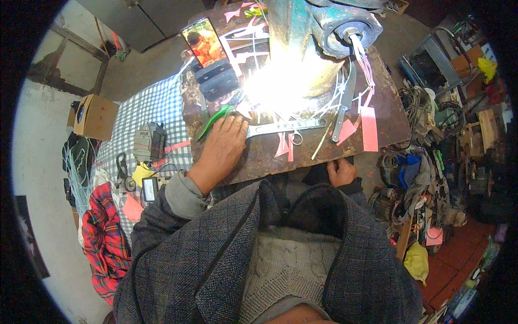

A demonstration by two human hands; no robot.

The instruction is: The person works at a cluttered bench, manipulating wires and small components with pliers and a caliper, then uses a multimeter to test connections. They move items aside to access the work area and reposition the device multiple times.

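Observation:
My left hand [221, 151] lies palm down with bent fingers over the left end of a long metal wrench [291, 125]; what, if anything, its fingers hold is hidden. Green-handled pliers [216, 119] touch its fingertips. Below the worktable's front edge [259, 171], my right hand [340, 173] is curled, its grip hidden. A knife [341, 113] lies beside scissors, pink strips and pale cords. Behind them a worn motor housing [345, 35] with wires at its opening stands in strong glare. A phone [204, 42] showing a picture leans on a dark block [216, 81].
To the left, a checked cloth [113, 140] holds a device [148, 140], cables and red plaid fabric [105, 237]. A cardboard box [95, 116] sits behind. At right are cluttered machine parts, coiled cables [415, 105], a metal frame [431, 59] and a yellow bag [415, 259].

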